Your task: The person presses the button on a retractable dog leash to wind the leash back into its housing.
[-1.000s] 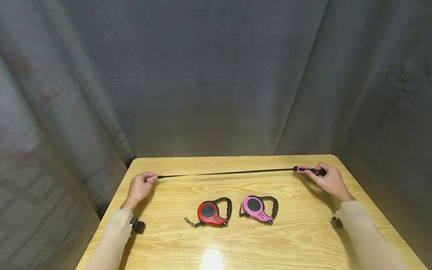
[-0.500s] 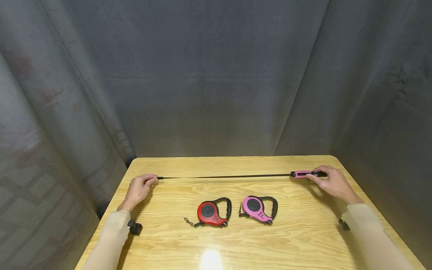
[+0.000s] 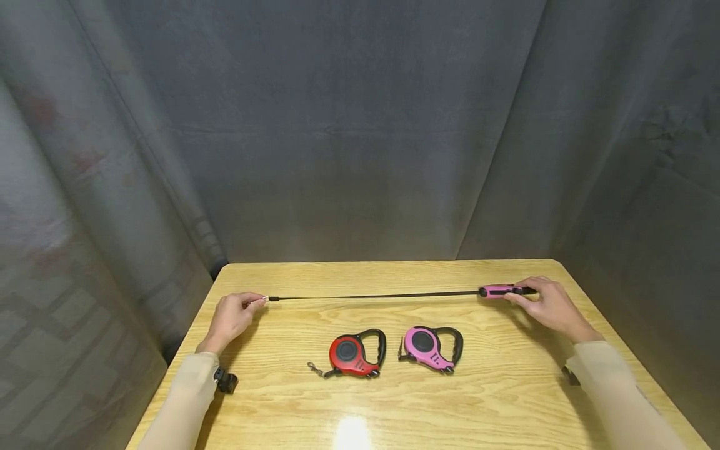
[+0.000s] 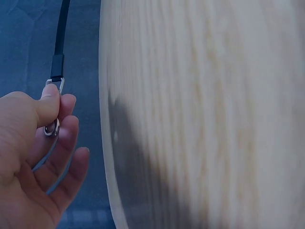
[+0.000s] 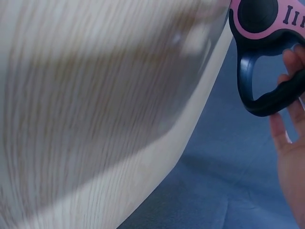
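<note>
My left hand [image 3: 232, 317] pinches the metal clip [image 4: 52, 126] of a retractable dog leash between thumb and forefinger, the other fingers loosely bent. From that clip a black strap [image 3: 382, 295] runs straight across the table to the pink leash casing [image 3: 497, 291]. At the right, my right hand [image 3: 554, 307] grips the casing's black handle [image 5: 274, 102], fingers passing through its loop. Two more retractable leashes lie flat on the table between my forearms: a red one [image 3: 345, 353] and a pink one [image 3: 424, 347], both with black handles.
All of this is on or over a light wood table [image 3: 360, 406] with rounded far corners. A dark grey curtain [image 3: 349, 125] hangs behind the table and along both sides. Wrist cameras [image 3: 227, 380] are strapped under the sleeves.
My right hand and the pink casing have come slightly lower and left, and the casing has levelled. My left hand has shifted slightly, showing more of the clip. The lying leashes stay put.
</note>
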Demonstrator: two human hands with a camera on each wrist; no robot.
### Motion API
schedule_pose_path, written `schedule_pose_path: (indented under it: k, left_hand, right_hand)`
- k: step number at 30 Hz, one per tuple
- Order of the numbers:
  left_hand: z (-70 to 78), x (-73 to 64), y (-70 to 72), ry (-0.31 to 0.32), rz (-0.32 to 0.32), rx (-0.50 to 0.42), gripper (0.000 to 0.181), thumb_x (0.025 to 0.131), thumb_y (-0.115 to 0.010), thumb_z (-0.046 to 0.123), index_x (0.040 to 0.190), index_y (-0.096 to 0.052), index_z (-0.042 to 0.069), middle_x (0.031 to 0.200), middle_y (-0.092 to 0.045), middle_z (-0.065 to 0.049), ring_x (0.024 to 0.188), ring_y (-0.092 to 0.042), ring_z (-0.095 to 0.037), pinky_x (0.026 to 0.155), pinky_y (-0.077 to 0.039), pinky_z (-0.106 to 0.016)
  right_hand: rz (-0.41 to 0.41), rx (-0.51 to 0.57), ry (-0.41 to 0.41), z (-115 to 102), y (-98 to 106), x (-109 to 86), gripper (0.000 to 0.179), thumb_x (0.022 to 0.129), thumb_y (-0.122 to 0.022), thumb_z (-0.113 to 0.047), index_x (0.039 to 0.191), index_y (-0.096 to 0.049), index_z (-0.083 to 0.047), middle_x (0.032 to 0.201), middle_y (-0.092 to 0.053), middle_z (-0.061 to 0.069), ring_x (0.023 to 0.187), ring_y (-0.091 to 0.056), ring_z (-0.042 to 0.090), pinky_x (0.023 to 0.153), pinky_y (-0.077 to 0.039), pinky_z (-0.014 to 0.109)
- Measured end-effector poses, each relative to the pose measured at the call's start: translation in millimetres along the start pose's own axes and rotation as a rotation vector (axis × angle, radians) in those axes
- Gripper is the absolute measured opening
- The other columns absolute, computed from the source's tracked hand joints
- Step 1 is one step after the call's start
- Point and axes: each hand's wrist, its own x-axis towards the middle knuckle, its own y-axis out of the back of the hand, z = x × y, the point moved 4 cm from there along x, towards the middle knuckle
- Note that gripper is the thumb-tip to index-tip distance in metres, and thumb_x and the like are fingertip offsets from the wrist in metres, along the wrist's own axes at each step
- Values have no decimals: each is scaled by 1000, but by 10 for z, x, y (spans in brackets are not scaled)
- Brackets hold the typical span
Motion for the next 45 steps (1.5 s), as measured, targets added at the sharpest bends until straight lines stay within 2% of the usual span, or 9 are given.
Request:
schedule_pose_path:
  k: [6, 16, 27, 34, 38, 41, 45]
  left_hand:
    - [-12, -9, 7, 15, 20, 16, 24, 104, -72, 28, 114, -83, 9, 107, -82, -13, 80, -69, -18, 69, -51, -33]
    - [-12, -36, 16, 23, 34, 37, 27, 101, -75, 36, 109, -84, 12, 95, -82, -7, 69, -62, -13, 60, -46, -29]
    - [16, -38, 48, 39, 67, 45, 37, 97, -78, 47, 104, -85, 11, 78, -78, 0, 64, -61, -10, 59, -44, -29]
    - [47, -45, 43, 41, 69, 42, 32, 93, -82, 46, 98, -86, 14, 80, -79, 1, 64, -60, -12, 62, -45, -29]
    - [75, -34, 37, 23, 54, 29, 30, 95, -81, 42, 101, -86, 13, 82, -80, -1, 64, -58, -12, 62, -43, -29]
    - [96, -27, 24, 4, 41, 20, 26, 98, -79, 37, 103, -86, 12, 88, -81, -4, 64, -56, -13, 61, -41, -28]
    - [116, -21, 9, -24, 34, 22, 21, 99, -78, 31, 106, -85, 12, 95, -82, -8, 65, -56, -13, 61, -42, -28]
  right_hand:
    - [13, 18, 14, -52, -7, 19, 34, 90, -86, -25, 106, -79, 4, 105, -78, 24, 98, -71, 46, 85, -52, 62]
    - [48, 19, 40, -120, -72, 3, 29, 86, -90, -20, 102, -80, 2, 101, -79, 21, 95, -72, 43, 85, -50, 56]
    - [87, 56, 23, -126, -85, -21, 28, 84, -91, -19, 102, -81, 0, 101, -78, 18, 94, -71, 40, 84, -47, 31]
    - [108, 66, 32, -167, -119, -39, 28, 82, -93, -17, 103, -82, 0, 100, -79, 14, 94, -67, 25, 84, -45, 21]
    - [99, 71, 30, -196, -135, -40, 29, 83, -92, -16, 104, -81, 0, 101, -79, 15, 94, -69, 31, 84, -46, 23]
    - [89, 72, 27, -225, -141, -31, 29, 83, -91, -16, 105, -81, 1, 103, -79, 16, 96, -70, 36, 86, -47, 28]
    - [75, 67, 25, -263, -153, -14, 29, 84, -91, -17, 106, -81, 0, 103, -79, 15, 97, -71, 37, 86, -48, 35]
